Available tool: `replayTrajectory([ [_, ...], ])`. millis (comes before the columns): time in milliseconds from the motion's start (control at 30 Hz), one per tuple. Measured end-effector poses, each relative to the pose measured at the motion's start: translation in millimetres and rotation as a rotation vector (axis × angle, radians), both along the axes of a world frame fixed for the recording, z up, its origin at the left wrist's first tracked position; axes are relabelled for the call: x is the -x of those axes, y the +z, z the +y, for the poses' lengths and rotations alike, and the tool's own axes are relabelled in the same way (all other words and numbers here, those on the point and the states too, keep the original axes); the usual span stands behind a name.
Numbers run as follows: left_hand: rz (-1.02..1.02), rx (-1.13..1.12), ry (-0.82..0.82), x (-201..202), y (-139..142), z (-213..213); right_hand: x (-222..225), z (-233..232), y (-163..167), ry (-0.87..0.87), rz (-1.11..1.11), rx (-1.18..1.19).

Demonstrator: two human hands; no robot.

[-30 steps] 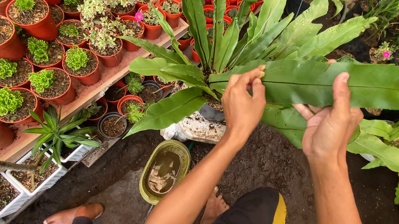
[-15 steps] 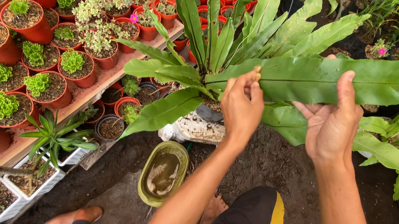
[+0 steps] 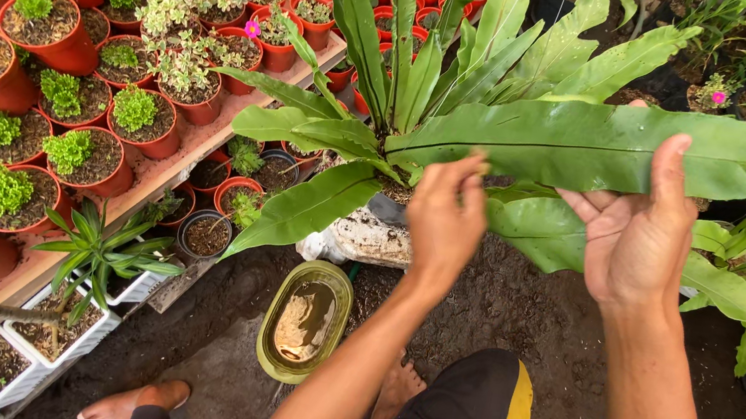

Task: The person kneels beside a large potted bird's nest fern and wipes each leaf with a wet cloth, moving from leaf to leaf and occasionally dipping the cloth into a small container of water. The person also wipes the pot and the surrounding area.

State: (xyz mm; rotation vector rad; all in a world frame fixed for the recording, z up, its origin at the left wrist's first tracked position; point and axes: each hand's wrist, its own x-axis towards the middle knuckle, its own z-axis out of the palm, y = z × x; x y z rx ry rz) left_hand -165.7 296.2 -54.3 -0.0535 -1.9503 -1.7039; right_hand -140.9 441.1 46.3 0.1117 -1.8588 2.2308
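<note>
A big fern with long broad green leaves grows from a white wrapped pot (image 3: 374,235) on dark soil. My right hand (image 3: 637,233) grips one long horizontal leaf (image 3: 606,143) from below, thumb hooked over its top edge. My left hand (image 3: 448,212) pinches the same leaf nearer its base, fingers closed on its lower edge. My forearms reach up from the bottom of the view, over my black shorts with a yellow stripe.
Wooden shelf (image 3: 190,159) at left carries several red pots of small green plants and pink flowers. A green oval tub (image 3: 304,321) of muddy water sits on the soil below the fern. My bare feet (image 3: 128,406) rest nearby. White crates (image 3: 58,344) stand at lower left.
My left hand has slid a little lower along the leaf toward its base. My right hand keeps its grip on the leaf and has barely shifted.
</note>
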Motion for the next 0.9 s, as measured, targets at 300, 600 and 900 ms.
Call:
replayTrajectory([
  [300, -0.563, 0.338, -0.004, -73, -237, -129, -3, 4, -15, 0.142, 0.153, -0.150],
  [600, -0.924, 1.136, -0.263, -94, -381, -162, -10, -1, -20, 0.146, 0.082, -0.057],
  [900, -0.943, 0.200, -0.143, -68, -243, -154, -7, -34, 11, 0.121, 0.090, -0.055],
])
